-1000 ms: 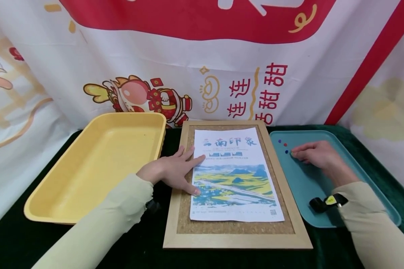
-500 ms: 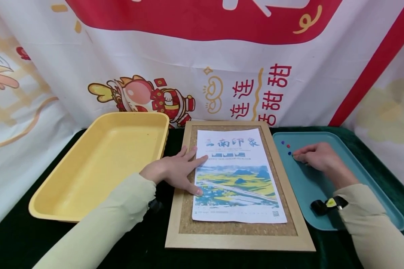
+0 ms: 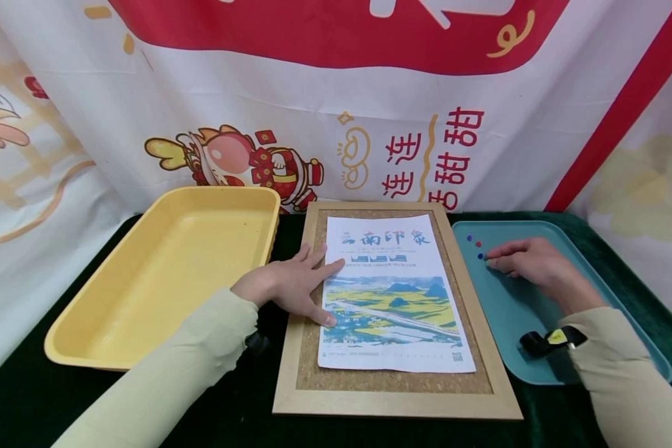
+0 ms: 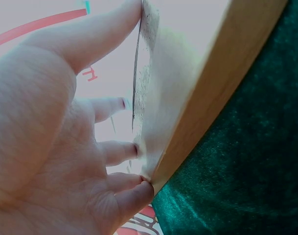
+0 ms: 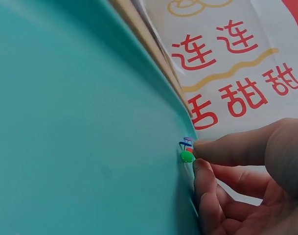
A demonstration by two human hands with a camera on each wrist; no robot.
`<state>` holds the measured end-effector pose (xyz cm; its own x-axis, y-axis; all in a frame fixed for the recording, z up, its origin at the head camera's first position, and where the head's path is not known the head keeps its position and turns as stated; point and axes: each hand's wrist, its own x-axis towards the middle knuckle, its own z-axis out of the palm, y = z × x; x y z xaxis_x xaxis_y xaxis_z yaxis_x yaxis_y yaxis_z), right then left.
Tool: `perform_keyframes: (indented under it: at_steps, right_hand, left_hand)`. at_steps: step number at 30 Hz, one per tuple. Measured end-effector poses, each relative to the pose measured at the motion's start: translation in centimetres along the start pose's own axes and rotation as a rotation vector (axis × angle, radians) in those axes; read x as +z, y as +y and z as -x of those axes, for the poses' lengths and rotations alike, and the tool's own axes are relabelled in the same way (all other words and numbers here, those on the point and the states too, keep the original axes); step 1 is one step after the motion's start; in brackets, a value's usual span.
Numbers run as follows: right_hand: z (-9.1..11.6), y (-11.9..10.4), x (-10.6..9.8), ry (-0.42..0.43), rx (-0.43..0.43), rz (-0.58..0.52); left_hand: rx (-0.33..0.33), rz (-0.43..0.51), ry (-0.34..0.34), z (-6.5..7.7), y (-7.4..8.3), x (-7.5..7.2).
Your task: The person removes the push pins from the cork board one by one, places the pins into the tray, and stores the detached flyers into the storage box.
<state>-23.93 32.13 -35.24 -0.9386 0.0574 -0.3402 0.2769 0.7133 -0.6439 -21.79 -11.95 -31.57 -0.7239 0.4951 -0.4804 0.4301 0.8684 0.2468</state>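
In the head view, my left hand [image 3: 291, 283] lies with spread, straight fingers over the left side of the wooden-framed corkboard [image 3: 397, 398]. Its fingertips and thumb press on a printed landscape sheet [image 3: 392, 311], which lies on the cork. On the right, my right hand [image 3: 529, 264] is low over the blue-green tray [image 3: 521, 311]. In the right wrist view, its thumb and forefinger pinch at a green thumbtack [image 5: 187, 156]. Just beyond the fingertips, blue [image 3: 480, 256], red [image 3: 478, 244] and purple [image 3: 469, 238] thumbtacks lie on the tray.
A deep yellow tray [image 3: 112, 323] stands left of the corkboard, behind my left forearm. Dark green cloth [image 3: 336, 432] covers the table. A printed white and red curtain [image 3: 291, 93] hangs behind. A black wrist strap [image 3: 554, 339] sits at my right cuff.
The head view has shifted slightly. Both hands stay nearly in place: the left still on the sheet, the right still at the green thumbtack. The right wrist has moved a little to the right.
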Motion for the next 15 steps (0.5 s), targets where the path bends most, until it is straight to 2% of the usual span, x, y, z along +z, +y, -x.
perform_keyframes:
  at_steps: [7,15]
  right_hand:
    - [0.5,-0.9,0.3,0.096,-0.013,-0.136]
    - [2.4,-4.6,1.8,0.139,-0.090,-0.234]
  left_hand:
    - [0.003,0.001,0.001,0.1,0.0,0.1]
    - [0.001,0.003,0.002,0.2,0.0,0.1]
